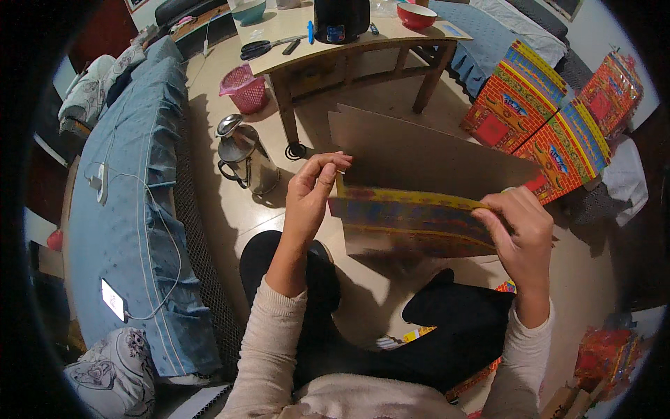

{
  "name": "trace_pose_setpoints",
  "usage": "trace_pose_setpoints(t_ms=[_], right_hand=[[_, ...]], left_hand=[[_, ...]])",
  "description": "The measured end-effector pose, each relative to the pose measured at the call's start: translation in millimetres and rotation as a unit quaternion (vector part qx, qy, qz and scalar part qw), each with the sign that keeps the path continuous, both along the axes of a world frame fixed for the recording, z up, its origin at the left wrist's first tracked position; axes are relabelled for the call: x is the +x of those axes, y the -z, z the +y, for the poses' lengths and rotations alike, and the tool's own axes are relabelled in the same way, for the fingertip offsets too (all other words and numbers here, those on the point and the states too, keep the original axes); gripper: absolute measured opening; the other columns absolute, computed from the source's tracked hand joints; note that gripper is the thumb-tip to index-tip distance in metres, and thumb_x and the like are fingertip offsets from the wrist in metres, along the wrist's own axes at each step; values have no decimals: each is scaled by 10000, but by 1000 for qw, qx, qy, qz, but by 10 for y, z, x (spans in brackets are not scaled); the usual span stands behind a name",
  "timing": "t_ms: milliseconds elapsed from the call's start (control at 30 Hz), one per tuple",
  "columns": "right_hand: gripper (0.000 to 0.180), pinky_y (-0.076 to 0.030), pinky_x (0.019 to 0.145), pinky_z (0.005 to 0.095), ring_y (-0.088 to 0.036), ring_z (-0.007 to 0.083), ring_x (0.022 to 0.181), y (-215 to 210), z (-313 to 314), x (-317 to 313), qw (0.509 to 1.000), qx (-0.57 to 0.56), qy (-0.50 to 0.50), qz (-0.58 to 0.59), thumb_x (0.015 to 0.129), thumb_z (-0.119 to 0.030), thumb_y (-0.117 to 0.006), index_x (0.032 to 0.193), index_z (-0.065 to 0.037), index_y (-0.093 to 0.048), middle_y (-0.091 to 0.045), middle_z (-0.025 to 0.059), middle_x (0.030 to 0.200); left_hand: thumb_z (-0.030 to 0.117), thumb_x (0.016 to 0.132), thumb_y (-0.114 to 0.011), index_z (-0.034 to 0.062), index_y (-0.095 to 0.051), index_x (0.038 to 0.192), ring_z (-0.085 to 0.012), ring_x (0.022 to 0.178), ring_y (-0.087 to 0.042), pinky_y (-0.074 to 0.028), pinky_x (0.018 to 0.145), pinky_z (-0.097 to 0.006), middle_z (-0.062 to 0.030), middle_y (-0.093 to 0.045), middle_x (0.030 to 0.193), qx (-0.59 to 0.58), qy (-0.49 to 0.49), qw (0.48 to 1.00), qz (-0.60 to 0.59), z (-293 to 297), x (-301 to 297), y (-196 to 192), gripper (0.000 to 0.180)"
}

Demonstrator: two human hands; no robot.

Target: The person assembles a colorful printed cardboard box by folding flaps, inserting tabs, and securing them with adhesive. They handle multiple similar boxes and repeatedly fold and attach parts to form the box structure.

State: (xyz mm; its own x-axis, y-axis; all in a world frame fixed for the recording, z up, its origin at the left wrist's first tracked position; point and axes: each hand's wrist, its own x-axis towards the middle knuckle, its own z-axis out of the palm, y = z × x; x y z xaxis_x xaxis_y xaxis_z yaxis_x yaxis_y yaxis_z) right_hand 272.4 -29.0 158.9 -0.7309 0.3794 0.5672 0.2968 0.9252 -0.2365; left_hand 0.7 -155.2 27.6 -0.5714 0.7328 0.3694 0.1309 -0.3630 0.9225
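A folded cardboard piece (412,223) is held up above my knees, between my two hands. Its near panel carries a yellow, blue and red print, while the panel behind it shows plain brown cardboard. My left hand (310,195) is closed, pinching the piece near its left upper corner. At the right end of the printed panel's top edge, my right hand (520,227) grips with the thumb on the near side and fingers behind. The lower part of the cardboard is partly in shadow, and its full shape cannot be made out.
Printed cardboard panels (537,119) lean at the right, with a red wrapped bundle (613,91) behind. A steel jug (246,157) and a pink basket (244,89) stand left of a table (300,59) holding scissors (269,47). A charging phone (113,299) lies on the blue-covered sofa (118,209).
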Motion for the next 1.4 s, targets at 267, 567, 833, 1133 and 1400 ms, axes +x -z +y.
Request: trace_pose_setpoints(t_ms=[267, 567, 833, 1133, 1400], right_hand=[[76, -469, 663, 368, -611, 295, 740, -62, -1, 84, 997, -56, 50, 6, 834, -64, -721, 846, -7, -673, -660, 114, 796], [107, -471, 697, 371, -616, 308, 773, -232, -78, 119, 984, -152, 2, -91, 834, -93, -723, 883, -7, -680, -655, 127, 818], [155, -508, 726, 381, -644, 307, 819, -262, -379, -493, 984, -128, -97, -73, 844, -146, -719, 945, -36, -679, -676, 111, 872], [121, -512, 687, 383, -647, 301, 801, -221, -400, -910, 962, -193, -103, -164, 836, -151, -713, 914, -60, -696, -659, 104, 840], [102, -508, 701, 384, -641, 300, 795, -171, -380, -993, 968, -128, -157, -151, 815, -99, -708, 895, -47, -674, -651, 97, 828]], left_hand=[[182, 927, -587, 26, -709, 1045, -321, 1309, -511, -341, 1121, -442, -131, -691, 1189, 33, 60, 995, 70, -182, 53, -135, 231], [131, 941, -657, 15, -675, 969, -242, 1005, -611, -456, 920, -340, -88, -665, 987, 5, -22, 995, 101, -191, 210, 6, 121], [88, 952, -674, 31, -621, 1057, -103, 928, -623, -492, 861, -271, -15, -653, 948, 37, 45, 994, -96, -242, 451, -72, 130], [37, 917, -700, 21, -657, 1025, -104, 884, -622, -499, 814, -258, -24, -670, 958, 70, 21, 990, -124, -216, 560, -43, 117], [50, 847, -755, 44, -717, 1106, -243, 975, -694, -511, 862, -325, -115, -735, 1061, 91, -169, 971, 142, -211, 621, -96, 262]])
